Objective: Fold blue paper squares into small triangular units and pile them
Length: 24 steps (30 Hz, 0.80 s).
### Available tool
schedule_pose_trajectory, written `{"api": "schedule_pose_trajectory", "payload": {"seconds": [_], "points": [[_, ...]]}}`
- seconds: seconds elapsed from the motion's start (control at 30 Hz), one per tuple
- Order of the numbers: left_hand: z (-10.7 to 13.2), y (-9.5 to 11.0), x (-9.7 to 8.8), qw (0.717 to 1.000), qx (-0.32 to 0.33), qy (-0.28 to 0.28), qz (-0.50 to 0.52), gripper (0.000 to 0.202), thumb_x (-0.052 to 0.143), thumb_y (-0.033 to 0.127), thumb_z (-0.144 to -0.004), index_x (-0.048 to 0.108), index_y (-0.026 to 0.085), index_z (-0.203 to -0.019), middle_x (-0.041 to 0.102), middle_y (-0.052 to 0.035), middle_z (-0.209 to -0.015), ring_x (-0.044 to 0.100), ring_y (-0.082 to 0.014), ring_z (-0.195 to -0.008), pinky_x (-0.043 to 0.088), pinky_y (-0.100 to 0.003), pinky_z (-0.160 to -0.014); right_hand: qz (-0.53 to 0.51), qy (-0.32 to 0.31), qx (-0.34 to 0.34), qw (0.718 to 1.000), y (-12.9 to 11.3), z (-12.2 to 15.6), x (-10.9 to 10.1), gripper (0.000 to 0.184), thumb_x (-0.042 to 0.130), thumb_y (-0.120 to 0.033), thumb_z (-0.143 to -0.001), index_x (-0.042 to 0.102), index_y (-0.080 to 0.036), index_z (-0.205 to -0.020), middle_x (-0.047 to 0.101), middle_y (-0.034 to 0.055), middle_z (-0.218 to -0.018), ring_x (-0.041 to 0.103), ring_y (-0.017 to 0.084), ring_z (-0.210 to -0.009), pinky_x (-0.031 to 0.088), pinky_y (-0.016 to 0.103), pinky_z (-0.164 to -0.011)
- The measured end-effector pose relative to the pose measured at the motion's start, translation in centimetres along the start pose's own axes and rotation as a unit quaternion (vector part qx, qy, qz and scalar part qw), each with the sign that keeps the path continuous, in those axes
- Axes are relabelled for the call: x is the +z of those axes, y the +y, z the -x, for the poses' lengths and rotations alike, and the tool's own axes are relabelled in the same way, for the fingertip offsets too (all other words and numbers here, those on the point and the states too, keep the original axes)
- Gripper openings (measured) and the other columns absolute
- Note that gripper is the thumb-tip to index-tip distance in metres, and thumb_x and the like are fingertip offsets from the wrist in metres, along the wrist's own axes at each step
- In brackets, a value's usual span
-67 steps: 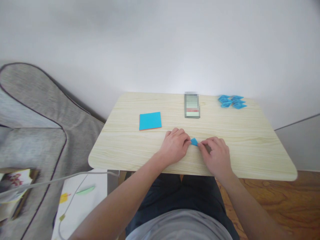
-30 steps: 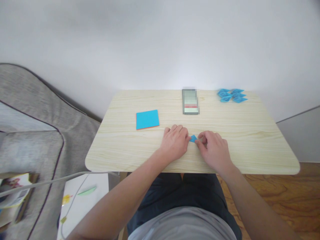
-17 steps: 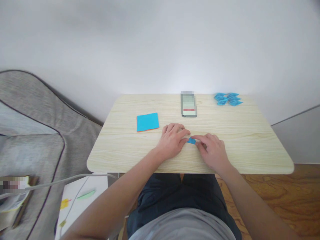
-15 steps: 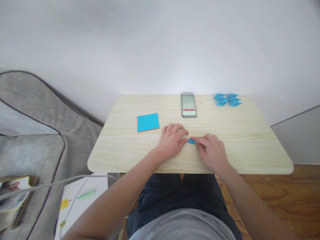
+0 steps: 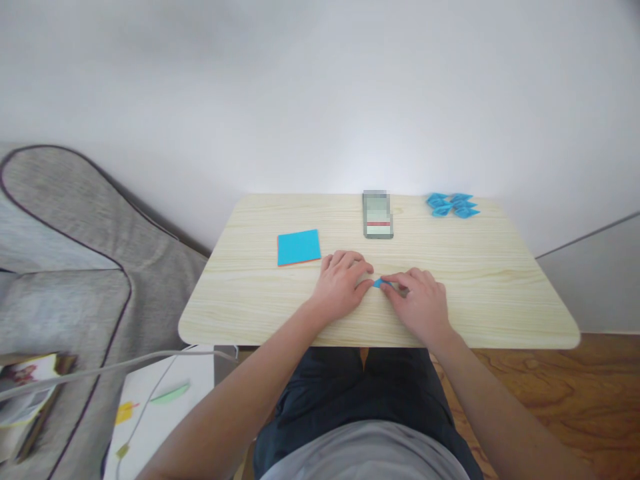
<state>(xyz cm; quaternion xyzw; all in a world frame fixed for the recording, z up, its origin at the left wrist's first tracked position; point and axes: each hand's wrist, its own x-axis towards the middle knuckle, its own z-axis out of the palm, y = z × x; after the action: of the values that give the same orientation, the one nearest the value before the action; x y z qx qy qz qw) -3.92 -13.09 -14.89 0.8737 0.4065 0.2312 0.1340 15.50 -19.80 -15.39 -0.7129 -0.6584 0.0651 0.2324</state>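
A small folded piece of blue paper (image 5: 378, 283) lies low over the table near its front edge, mostly covered by fingers. My right hand (image 5: 419, 301) pinches it between thumb and index finger, the other fingers curled. From the other side, my left hand (image 5: 343, 283) rests on the tabletop with fingers bent, its thumb tip holding the paper's pointed left end. Behind my left hand lies a stack of blue paper sheets (image 5: 299, 248) with an orange edge showing beneath. Several folded blue paper pieces (image 5: 453, 205) sit grouped at the back right.
A phone (image 5: 379, 215) with a blurred screen lies at the back of the pale wooden table (image 5: 500, 293), which stands against a white wall. To the left is a grey sofa (image 5: 160, 293). A cable (image 5: 165, 353) crosses above a white surface at lower left.
The paper now shows as a small pointed shape instead of a short strip. My right thumb and index finger have closed together over it, shifting slightly left. The view has tilted a little.
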Motion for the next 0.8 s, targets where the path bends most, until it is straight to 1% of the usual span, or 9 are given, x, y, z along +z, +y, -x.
{"api": "schedule_pose_trajectory", "payload": {"seconds": [0.07, 0.17, 0.27, 0.4, 0.5, 0.67, 0.8], "points": [[0.1, 0.1, -0.1, 1.0, 0.015, -0.005, 0.007, 0.015, 0.063, 0.031, -0.095, 0.072, 0.028, -0.106, 0.067, -0.0033, -0.121, 0.051, -0.0255, -0.119, 0.035, -0.045, -0.104, 0.002, -0.01, 0.0, 1.0, -0.1, -0.3, -0.2, 0.016, 0.069, -0.045, -0.092, 0.079, -0.036, -0.101, 0.067, 0.003, -0.09, 0.058, 0.023, -0.091, 0.034, 0.036, -0.074], [0.3, 0.2, -0.1, 0.999, 0.026, -0.013, 0.013, 0.013, 0.063, 0.027, -0.094, 0.075, 0.028, -0.099, 0.069, -0.003, -0.115, 0.052, -0.0253, -0.115, 0.035, -0.045, -0.101, -0.008, -0.021, -0.013, 1.0, 0.2, -0.7, -0.2, 0.014, 0.07, -0.042, -0.091, 0.08, -0.036, -0.098, 0.067, 0.003, -0.093, 0.059, 0.024, -0.095, 0.036, 0.037, -0.077], [0.4, 0.3, -0.1, 0.999, 0.027, -0.011, 0.018, 0.013, 0.065, 0.028, -0.092, 0.076, 0.028, -0.1, 0.071, -0.0026, -0.111, 0.053, -0.025, -0.113, 0.035, -0.046, -0.099, -0.03, -0.016, -0.043, 0.999, 1.0, -0.9, 0.1, 0.015, 0.07, -0.042, -0.09, 0.08, -0.035, -0.099, 0.067, 0.0032, -0.094, 0.06, 0.023, -0.096, 0.039, 0.038, -0.083], [0.6, 0.5, -0.1, 0.999, 0.028, -0.004, 0.02, 0.014, 0.066, 0.028, -0.091, 0.075, 0.027, -0.101, 0.071, -0.0029, -0.109, 0.054, -0.0247, -0.111, 0.035, -0.045, -0.098, -0.048, -0.004, -0.088, 0.995, 2.1, -0.6, 0.5, 0.023, 0.073, -0.043, -0.088, 0.078, -0.031, -0.107, 0.069, 0.0044, -0.1, 0.061, 0.025, -0.099, 0.042, 0.04, -0.087], [0.6, 0.7, 0.1, 0.999, 0.025, 0.0, 0.02, 0.013, 0.065, 0.027, -0.091, 0.075, 0.026, -0.1, 0.071, -0.0031, -0.109, 0.055, -0.0246, -0.111, 0.035, -0.045, -0.099, -0.063, 0.003, -0.112, 0.992, 2.4, -0.6, 0.6, 0.022, 0.068, -0.038, -0.092, 0.075, -0.028, -0.11, 0.07, 0.0053, -0.102, 0.062, 0.025, -0.103, 0.043, 0.041, -0.09], [0.2, 0.9, 0.5, 1.0, 0.005, 0.014, 0.023, 0.012, 0.066, 0.024, -0.09, 0.073, 0.024, -0.1, 0.071, -0.0035, -0.108, 0.056, -0.0242, -0.11, 0.038, -0.044, -0.096, -0.081, 0.004, -0.148, 0.986, 2.3, -1.2, 0.9, 0.023, 0.059, -0.036, -0.099, 0.074, -0.026, -0.113, 0.07, 0.0076, -0.103, 0.063, 0.025, -0.102, 0.047, 0.041, -0.089], [-0.4, 0.9, 1.0, 0.998, -0.015, 0.034, 0.045, 0.009, 0.066, 0.022, -0.09, 0.07, 0.024, -0.098, 0.072, -0.0023, -0.102, 0.058, -0.0239, -0.107, 0.039, -0.043, -0.095, -0.125, 0.01, -0.163, 0.979, 2.0, -1.7, 0.9, 0.024, 0.052, -0.032, -0.102, 0.072, -0.023, -0.112, 0.07, 0.0091, -0.103, 0.063, 0.025, -0.1, 0.05, 0.041, -0.09]]}}
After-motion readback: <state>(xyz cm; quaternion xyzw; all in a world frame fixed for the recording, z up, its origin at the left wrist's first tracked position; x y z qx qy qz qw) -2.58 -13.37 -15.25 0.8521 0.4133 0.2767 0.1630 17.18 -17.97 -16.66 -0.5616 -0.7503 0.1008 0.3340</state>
